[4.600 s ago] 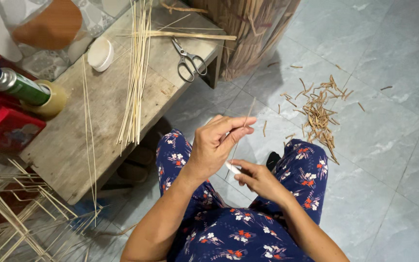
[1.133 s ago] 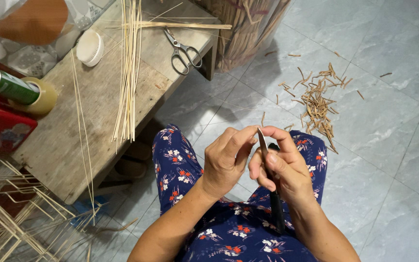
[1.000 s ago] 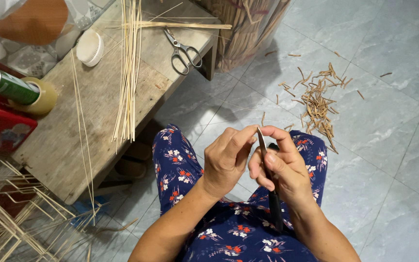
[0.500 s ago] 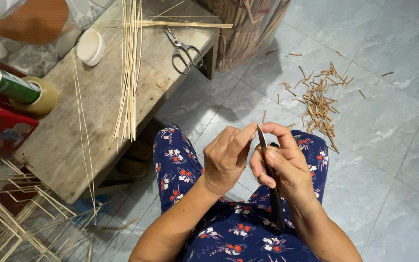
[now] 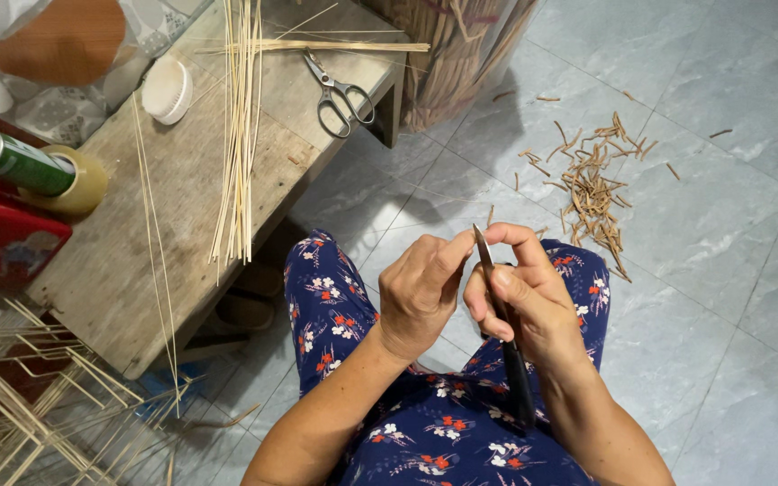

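Since a few seconds back — right hand (image 5: 533, 297) has taken up the knife (image 5: 497, 306), fingers closed on it, blade up. Left hand (image 5: 420, 292) pinches at the blade; what it holds is too thin to see. Both over the lap, sticks (image 5: 238, 135) on the bench (image 5: 110, 270).

Grey tiled floor (image 5: 731, 225), worn wooden bench (image 5: 137, 270)

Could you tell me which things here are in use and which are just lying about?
In use: knife, right hand, left hand.
Lying about: scissors, stick bundle, tape roll, white lid, floor scraps.
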